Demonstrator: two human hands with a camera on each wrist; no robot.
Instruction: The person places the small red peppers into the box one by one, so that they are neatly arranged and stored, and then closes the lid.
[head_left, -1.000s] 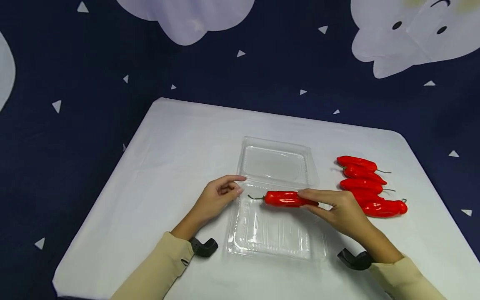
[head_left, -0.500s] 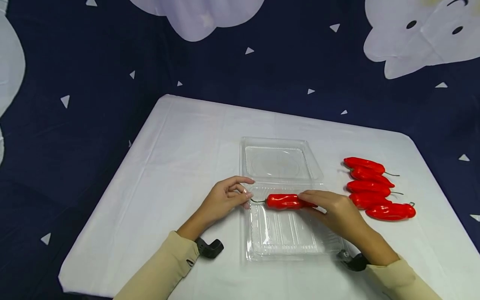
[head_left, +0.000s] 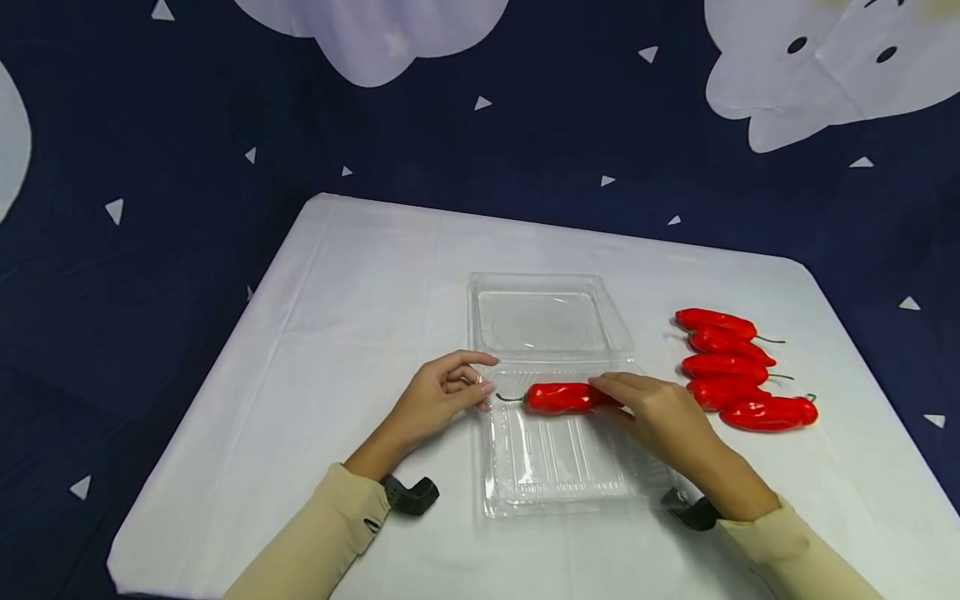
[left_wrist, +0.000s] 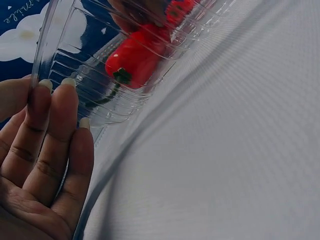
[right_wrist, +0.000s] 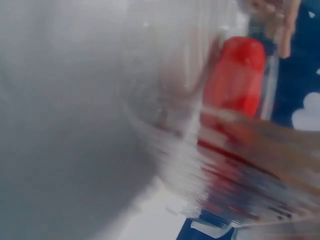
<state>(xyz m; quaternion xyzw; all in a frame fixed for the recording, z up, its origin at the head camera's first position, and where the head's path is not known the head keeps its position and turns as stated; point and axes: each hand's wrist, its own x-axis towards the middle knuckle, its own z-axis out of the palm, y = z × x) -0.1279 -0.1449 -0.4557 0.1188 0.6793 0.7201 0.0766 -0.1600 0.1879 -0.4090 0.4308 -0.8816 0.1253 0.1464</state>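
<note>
A clear plastic clamshell box lies unfolded on the white table, its lid laid back on the far side. My left hand pinches the left rim of the base between thumb and fingers, as the left wrist view shows up close. My right hand holds a red pepper by its right end, in the far part of the base near the hinge. The pepper lies crosswise, its green stem toward my left hand. Through the clear wall the pepper shows again; the right wrist view is blurred.
Several more red peppers lie in a stacked row at the right of the white table. A dark blue cloth with pale cloud shapes hangs behind the table.
My left hand has taken hold of the box rim. The base's near side has swung right. My right hand has come down and slightly left with the pepper into the base.
</note>
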